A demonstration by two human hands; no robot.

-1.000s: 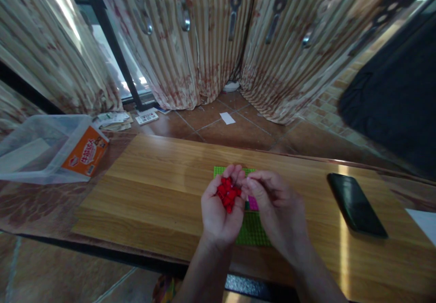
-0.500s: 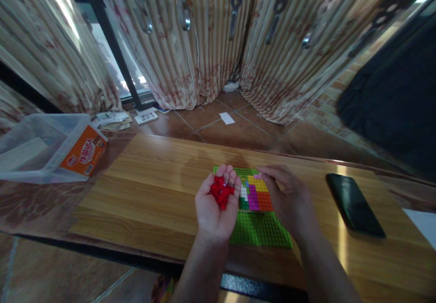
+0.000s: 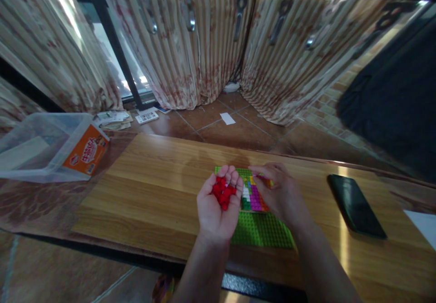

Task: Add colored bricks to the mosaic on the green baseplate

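My left hand (image 3: 218,216) is turned palm up and cupped around a small pile of red toy bricks (image 3: 224,193). Beside it lies a green studded baseplate (image 3: 262,230) on the wooden tabletop. A patch of coloured bricks (image 3: 254,198), with white, magenta, orange, yellow and green parts, covers some of the plate's upper half. Over the far part of that patch is my right hand (image 3: 281,191), its thumb and fingertips pinched together close to the bricks. Whatever is in the pinch is too small or hidden to make out. The hand covers the patch's right side.
A black phone (image 3: 356,205) lies on the wooden tabletop (image 3: 136,189) at the right, with white paper (image 3: 422,226) beyond it. To the left stands a clear plastic bin (image 3: 44,157) with an orange label. Metal hooks (image 3: 190,17) hang from a dark bar above.
My right hand has shifted a little to the left over the far part of the brick patch. My left hand still cups the red bricks, nearly in place.
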